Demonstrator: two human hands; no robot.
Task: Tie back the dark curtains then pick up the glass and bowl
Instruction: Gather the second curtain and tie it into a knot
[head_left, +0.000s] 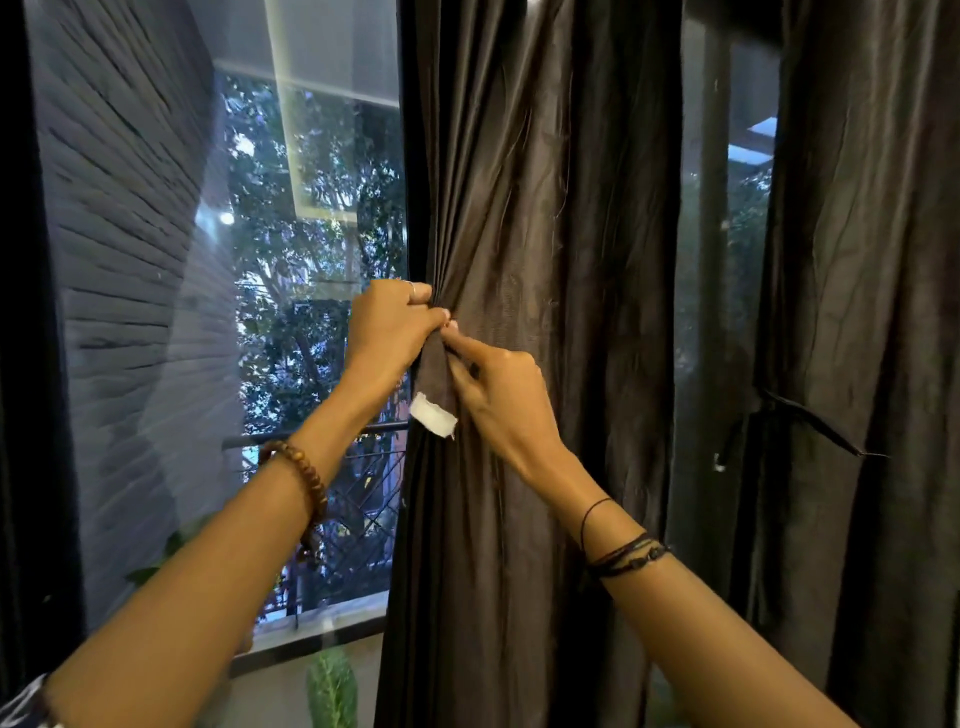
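A dark grey curtain (545, 234) hangs in the middle of the window, gathered at its left edge. My left hand (389, 327) is closed on the gathered folds at that edge. Just below and to the right, my right hand (498, 395) pinches a dark tie-back strap (435, 371) with a white patch (434, 414) at its lower end. The two hands touch at the fingertips. A second dark curtain (857, 312) hangs at the right, cinched at mid-height by its own tie (810, 421). No glass or bowl is in view.
Window glass (291, 260) at the left shows trees, a grey brick wall and a balcony railing (322, 434). A green plant leaf (332, 686) rises at the bottom centre by the sill. A narrow strip of window shows between the two curtains.
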